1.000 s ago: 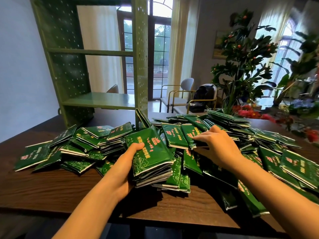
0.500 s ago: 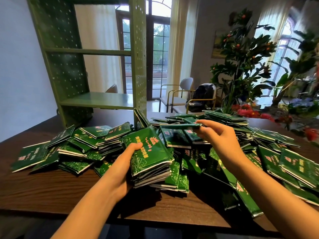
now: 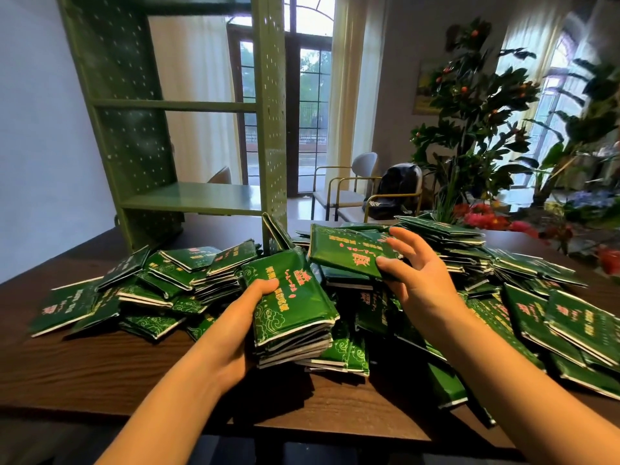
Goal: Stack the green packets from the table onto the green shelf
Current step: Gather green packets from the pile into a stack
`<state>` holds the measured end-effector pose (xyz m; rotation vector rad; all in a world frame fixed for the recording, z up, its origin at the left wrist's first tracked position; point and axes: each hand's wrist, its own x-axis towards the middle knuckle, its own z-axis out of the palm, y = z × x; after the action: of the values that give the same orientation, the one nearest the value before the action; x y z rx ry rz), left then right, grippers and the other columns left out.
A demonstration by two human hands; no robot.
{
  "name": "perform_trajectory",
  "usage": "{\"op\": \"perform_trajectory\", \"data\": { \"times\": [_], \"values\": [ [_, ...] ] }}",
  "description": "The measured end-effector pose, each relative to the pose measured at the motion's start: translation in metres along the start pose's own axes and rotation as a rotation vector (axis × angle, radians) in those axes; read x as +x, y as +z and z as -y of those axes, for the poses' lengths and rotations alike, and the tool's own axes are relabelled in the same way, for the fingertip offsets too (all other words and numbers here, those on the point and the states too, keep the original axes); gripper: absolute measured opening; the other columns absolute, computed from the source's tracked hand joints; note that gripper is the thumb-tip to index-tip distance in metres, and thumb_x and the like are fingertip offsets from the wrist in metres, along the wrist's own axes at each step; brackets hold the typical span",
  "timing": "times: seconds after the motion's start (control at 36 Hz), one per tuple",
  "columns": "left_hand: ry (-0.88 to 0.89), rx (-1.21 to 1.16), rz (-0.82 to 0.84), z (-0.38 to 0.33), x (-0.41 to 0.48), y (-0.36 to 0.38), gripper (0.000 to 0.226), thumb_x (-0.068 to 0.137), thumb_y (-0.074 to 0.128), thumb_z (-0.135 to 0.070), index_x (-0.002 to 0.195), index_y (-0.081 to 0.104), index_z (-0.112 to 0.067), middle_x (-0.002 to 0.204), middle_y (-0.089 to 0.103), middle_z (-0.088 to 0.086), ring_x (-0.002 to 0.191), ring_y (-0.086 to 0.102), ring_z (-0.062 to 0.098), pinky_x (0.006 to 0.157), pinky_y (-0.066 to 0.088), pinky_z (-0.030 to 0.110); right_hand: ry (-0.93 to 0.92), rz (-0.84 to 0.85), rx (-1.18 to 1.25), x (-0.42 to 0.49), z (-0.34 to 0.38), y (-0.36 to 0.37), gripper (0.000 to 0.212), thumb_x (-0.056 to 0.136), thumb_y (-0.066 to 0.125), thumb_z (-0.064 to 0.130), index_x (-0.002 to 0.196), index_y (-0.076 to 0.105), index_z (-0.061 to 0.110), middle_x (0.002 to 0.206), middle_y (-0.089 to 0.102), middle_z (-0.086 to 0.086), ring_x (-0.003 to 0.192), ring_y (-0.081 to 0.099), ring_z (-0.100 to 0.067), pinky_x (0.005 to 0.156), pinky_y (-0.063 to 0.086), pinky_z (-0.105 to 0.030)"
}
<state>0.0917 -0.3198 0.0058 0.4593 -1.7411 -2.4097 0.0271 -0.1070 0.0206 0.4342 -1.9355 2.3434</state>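
Observation:
Many green packets lie heaped across the dark wooden table. My left hand grips a thick stack of green packets from its left side, thumb on top, tilted above the heap. My right hand pinches a single green packet by its right end, lifted above the pile just right of the stack. The green shelf stands at the back left of the table, its lower board bare.
A large leafy plant and red flowers stand at the table's far right. Chairs and a dark bag sit behind the table near the glass doors. A shelf post rises right behind the pile.
My right hand has picked one packet off the pile, raised it and brought it toward the stack. My left hand keeps holding the stack in nearly the same spot.

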Motion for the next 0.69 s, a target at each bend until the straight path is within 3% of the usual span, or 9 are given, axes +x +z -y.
{"op": "perform_trajectory", "data": {
  "times": [0.11,0.22,0.33,0.36,0.42,0.47,0.53,0.61,0.69],
  "values": [
    [-0.023,0.194,0.043,0.001,-0.008,0.004,0.034,0.1,0.037,0.003,0.074,0.057,-0.005,0.059,0.067,0.013,0.027,0.052,0.005,0.032,0.04,0.014,0.045,-0.001,0.292,-0.001,0.007,0.009,0.047,0.085,0.054,-0.013,0.124,0.051,0.013,0.095,0.064,-0.007,0.068,0.067,-0.009,0.054,0.05,-0.013],
    [-0.091,0.094,0.014,0.011,-0.006,0.002,0.024,0.094,0.052,-0.012,0.086,0.072,-0.001,0.054,0.069,0.007,0.044,0.066,0.012,0.04,0.049,0.018,0.071,0.012,0.467,-0.001,0.01,0.019,0.037,0.085,0.049,-0.015,0.116,0.053,0.006,0.081,0.069,-0.007,0.065,0.068,-0.012,0.059,0.055,-0.02],
    [-0.113,0.131,0.102,0.013,-0.019,-0.009,0.023,0.084,0.061,-0.022,0.087,0.077,-0.006,0.082,0.076,0.013,0.069,0.072,0.02,0.077,0.056,0.033,0.099,0.049,0.241,-0.008,0.007,0.029,0.027,0.087,0.056,-0.001,0.111,0.058,0.012,0.077,0.069,-0.003,0.061,0.065,-0.014,0.059,0.056,-0.026],
    [-0.12,0.175,0.12,0.011,-0.021,-0.009,0.026,0.086,0.06,-0.022,0.098,0.074,-0.005,0.078,0.075,0.013,0.066,0.072,0.016,0.078,0.055,0.03,0.104,0.057,0.183,-0.009,0.005,0.031,0.03,0.087,0.059,0.003,0.115,0.057,0.014,0.081,0.07,-0.002,0.062,0.066,-0.013,0.059,0.056,-0.026],
    [-0.067,0.204,0.169,0.013,-0.023,-0.019,0.038,0.099,0.046,-0.018,0.128,0.056,0.005,0.067,0.069,0.012,0.05,0.065,0.004,0.053,0.048,0.012,0.088,0.081,0.103,-0.011,0.004,0.038,0.03,0.087,0.062,0.006,0.113,0.056,0.02,0.081,0.07,0.004,0.06,0.066,-0.007,0.057,0.055,-0.024],
    [-0.035,0.273,0.029,0.011,-0.008,-0.025,0.048,0.103,0.041,-0.022,0.139,0.041,0.009,0.098,0.062,0.018,0.085,0.069,0.014,0.043,0.041,0.013,0.074,0.121,0.021,-0.012,0.002,0.048,0.027,0.088,0.063,0.008,0.105,0.056,0.027,0.073,0.068,0.009,0.055,0.065,-0.004,0.053,0.054,-0.023],
    [-0.039,0.328,0.01,0.012,-0.006,-0.025,0.069,0.087,0.065,-0.036,0.14,0.043,0.004,0.127,0.057,0.022,0.119,0.057,0.033,0.063,0.052,0.025,0.081,0.164,-0.03,-0.014,0.001,0.059,0.025,0.087,0.065,0.011,0.107,0.057,0.024,0.082,0.069,0.004,0.058,0.067,-0.007,0.053,0.055,-0.024],
    [-0.011,0.224,0.009,0.017,-0.017,-0.03,0.068,0.075,0.074,-0.043,0.132,0.055,-0.011,0.116,0.07,0.01,0.105,0.067,0.027,0.092,0.053,0.039,0.104,0.246,-0.098,-0.017,-0.003,0.078,0.043,0.087,0.065,0.015,0.128,0.053,0.013,0.112,0.067,-0.012,0.074,0.07,-0.018,0.062,0.058,-0.031],
    [0.066,0.08,0.073,0.029,-0.024,-0.043,0.035,0.096,0.05,-0.027,0.121,0.063,-0.007,0.103,0.075,0.01,0.089,0.072,0.02,0.077,0.058,0.031,-0.004,0.337,-0.155,-0.025,-0.005,0.095,0.016,0.09,0.058,0.006,0.105,0.063,0.012,0.092,0.071,-0.006,0.068,0.068,-0.01,0.058,0.053,-0.021]
  ]
}}
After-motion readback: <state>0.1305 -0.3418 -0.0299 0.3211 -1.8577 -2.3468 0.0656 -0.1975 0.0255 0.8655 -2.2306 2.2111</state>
